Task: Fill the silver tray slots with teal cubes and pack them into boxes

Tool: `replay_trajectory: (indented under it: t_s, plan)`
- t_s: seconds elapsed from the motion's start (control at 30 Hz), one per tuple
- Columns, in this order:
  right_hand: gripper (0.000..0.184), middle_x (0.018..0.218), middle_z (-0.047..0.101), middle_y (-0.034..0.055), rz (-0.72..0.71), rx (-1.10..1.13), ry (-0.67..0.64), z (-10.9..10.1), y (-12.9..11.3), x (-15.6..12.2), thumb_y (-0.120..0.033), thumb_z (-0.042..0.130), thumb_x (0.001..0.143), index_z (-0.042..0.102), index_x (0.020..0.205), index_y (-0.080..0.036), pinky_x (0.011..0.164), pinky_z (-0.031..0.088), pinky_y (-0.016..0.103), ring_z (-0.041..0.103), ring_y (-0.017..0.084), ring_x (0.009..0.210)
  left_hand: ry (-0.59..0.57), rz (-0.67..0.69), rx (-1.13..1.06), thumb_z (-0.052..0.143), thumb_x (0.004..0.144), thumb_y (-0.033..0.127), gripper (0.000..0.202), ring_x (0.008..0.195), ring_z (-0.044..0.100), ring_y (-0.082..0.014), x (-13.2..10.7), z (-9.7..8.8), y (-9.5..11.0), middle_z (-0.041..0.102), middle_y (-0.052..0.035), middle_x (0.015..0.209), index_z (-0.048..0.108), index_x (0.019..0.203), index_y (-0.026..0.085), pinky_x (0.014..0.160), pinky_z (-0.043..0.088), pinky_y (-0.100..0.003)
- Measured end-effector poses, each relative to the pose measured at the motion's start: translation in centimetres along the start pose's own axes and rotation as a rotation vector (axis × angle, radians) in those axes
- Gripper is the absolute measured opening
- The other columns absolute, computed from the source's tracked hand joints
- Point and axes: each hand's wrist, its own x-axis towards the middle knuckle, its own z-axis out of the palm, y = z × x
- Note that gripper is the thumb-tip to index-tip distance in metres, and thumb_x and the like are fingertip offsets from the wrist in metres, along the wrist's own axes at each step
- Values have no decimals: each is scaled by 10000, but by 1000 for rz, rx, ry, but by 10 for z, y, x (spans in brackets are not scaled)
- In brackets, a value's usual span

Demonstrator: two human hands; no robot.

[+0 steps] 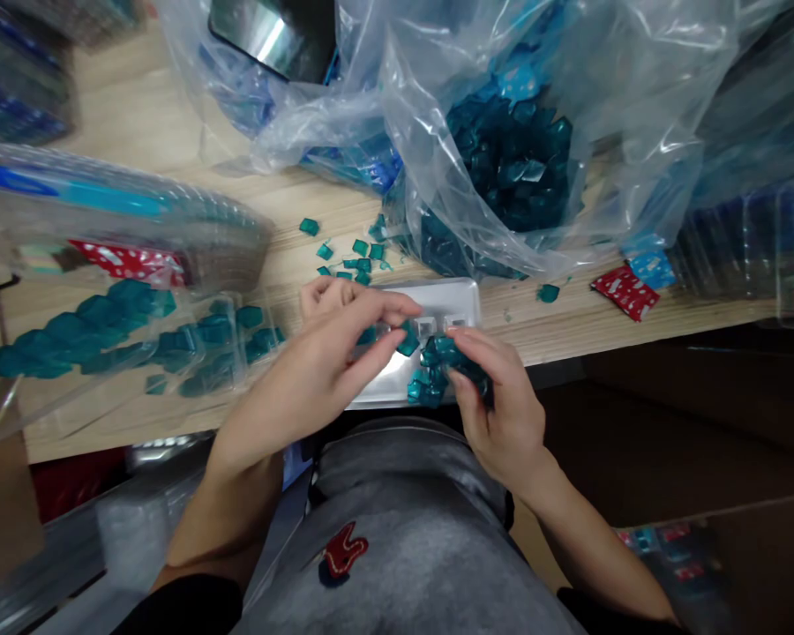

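Observation:
Over a shallow white tray (377, 392), my left hand (334, 348) has its thumb and index finger at a small translucent teal plastic piece (408, 339). The curled fingers behind are partly hidden. To the right, my right hand (506, 401) is closed around a cluster of teal plastic pieces (446, 353), thumb and index finger at its edge. Below the cluster, more teal pieces (424, 390) show over the tray. Small clear square shapes (425, 326) lie between my hands at the tray's far side.
Loose teal pieces (362, 249) lie beyond the tray. A big clear bag (423, 115) holds many more. Clear plastic packaging (218, 216) with teal pieces stands at left. Red dotted packet (625, 293) lies at right near the table edge. A dark-screened device (274, 35) rests at the back.

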Motion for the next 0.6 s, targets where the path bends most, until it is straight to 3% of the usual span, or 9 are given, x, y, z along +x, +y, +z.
replay_trajectory:
  t_s: [0.23,0.43,0.6]
  plan:
    - [222,1083,683,99,10,-60,58,-4,-1,9,-71,587,910,598,1098,-188,877,554,333,658,174,1028,-48,36,-47,480,985,239,225,927,576,-206,6,-9,-20,689,2,963,685,1047,307,835,377,-367]
    - [197,1047,679,93,46,-43,62,-5,-3,16,-57,619,891,643,1055,-163,896,534,302,649,149,1008,80,16,-18,494,987,219,204,1028,576,-194,3,-3,-14,665,-58,1050,634,1132,189,893,429,-338]
    - [218,1036,693,45,216,154,69,-10,-3,19,-50,632,880,673,1044,-187,905,525,271,645,119,1007,47,130,88,570,953,225,163,1015,588,-211,-6,4,-8,656,-67,1060,628,1096,171,909,423,-372]
